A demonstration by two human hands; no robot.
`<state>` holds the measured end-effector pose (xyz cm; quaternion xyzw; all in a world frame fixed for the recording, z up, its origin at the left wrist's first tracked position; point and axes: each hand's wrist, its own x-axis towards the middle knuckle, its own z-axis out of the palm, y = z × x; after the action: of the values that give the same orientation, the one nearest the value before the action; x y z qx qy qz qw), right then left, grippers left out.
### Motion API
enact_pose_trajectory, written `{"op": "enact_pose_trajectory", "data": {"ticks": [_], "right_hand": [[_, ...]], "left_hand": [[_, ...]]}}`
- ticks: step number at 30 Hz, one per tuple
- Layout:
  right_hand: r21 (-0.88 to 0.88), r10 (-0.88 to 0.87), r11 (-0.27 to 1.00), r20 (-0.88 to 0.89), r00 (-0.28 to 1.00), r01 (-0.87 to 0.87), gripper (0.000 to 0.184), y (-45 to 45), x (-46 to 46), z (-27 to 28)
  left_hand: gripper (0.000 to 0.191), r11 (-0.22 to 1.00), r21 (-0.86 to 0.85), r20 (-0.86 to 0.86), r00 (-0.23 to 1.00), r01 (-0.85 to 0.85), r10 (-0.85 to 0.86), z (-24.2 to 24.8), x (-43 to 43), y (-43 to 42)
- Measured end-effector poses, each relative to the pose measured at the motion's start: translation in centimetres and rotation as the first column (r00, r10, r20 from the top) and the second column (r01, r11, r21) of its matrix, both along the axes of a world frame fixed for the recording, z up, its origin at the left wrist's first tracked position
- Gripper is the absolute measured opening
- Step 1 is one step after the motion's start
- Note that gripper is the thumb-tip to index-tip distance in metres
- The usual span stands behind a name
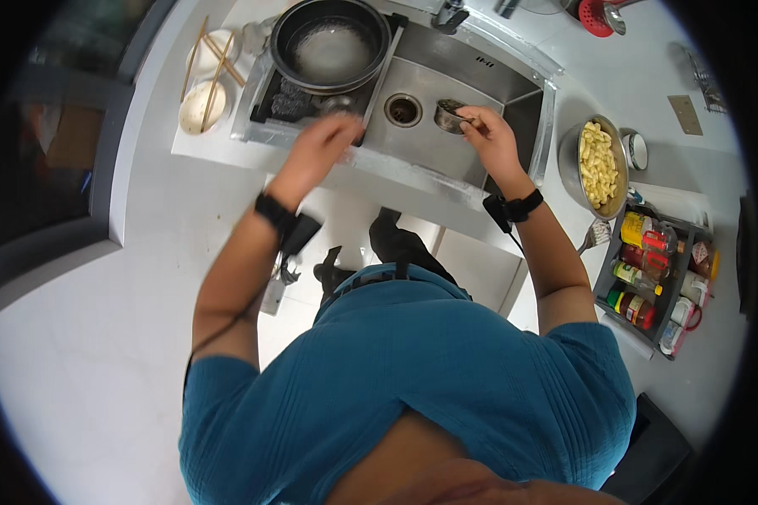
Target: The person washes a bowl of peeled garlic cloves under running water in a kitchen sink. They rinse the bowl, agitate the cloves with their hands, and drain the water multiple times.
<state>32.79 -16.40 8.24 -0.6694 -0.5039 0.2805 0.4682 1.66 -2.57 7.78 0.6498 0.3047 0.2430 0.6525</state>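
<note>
My right hand (489, 136) grips the edge of a small round metal strainer or cup (450, 117) low in the stainless steel sink (429, 148), to the right of the drain (403, 110). Blurred, my left hand (328, 139) is over the left front rim of the sink; whether it holds anything cannot be told. Just beyond that hand lie a grey scouring pad (290, 101) and a small metal object (338, 104) on a dark tray. Behind them sits a large black pan (278, 47) with cloudy liquid inside.
Two bowls (202, 107) with chopsticks stand at the left. A faucet (450, 17) rises behind the sink. On the right counter are a steel bowl (568, 161) of pale yellow cut pieces, a small white bowl (637, 151), a fork-like utensil (597, 235) and a dark rack (676, 278) of bottles.
</note>
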Motion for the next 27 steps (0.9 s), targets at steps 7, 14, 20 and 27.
{"op": "enact_pose_trajectory", "data": {"ticks": [7, 14, 20, 27], "right_hand": [[-0.047, 0.041, 0.998, -0.182, 0.982, -0.050, 0.021, 4.2, 4.0, -3.3], [-0.023, -0.004, 1.000, -0.114, 0.994, 0.002, 0.017, 4.6, 3.7, -3.7], [-0.029, 0.030, 0.999, 0.196, 0.980, -0.025, 0.017, 2.8, 3.0, -3.2], [-0.127, 0.078, 0.989, 0.057, 0.995, -0.070, 0.020, 1.0, 2.8, -3.1]], "left_hand": [[0.035, 0.371, 0.877, -0.246, 0.949, 0.304, -0.197, -0.7, 26.3, 16.5], [0.049, 0.907, 0.328, -0.037, 0.962, 0.266, -0.269, -3.0, 26.6, 13.9], [0.059, 0.841, -0.533, -0.213, 0.947, 0.095, -0.242, -2.8, 17.4, 5.2], [0.054, 0.502, -0.858, 0.039, 0.987, 0.112, -0.153, -5.2, 17.0, 1.8]]}}
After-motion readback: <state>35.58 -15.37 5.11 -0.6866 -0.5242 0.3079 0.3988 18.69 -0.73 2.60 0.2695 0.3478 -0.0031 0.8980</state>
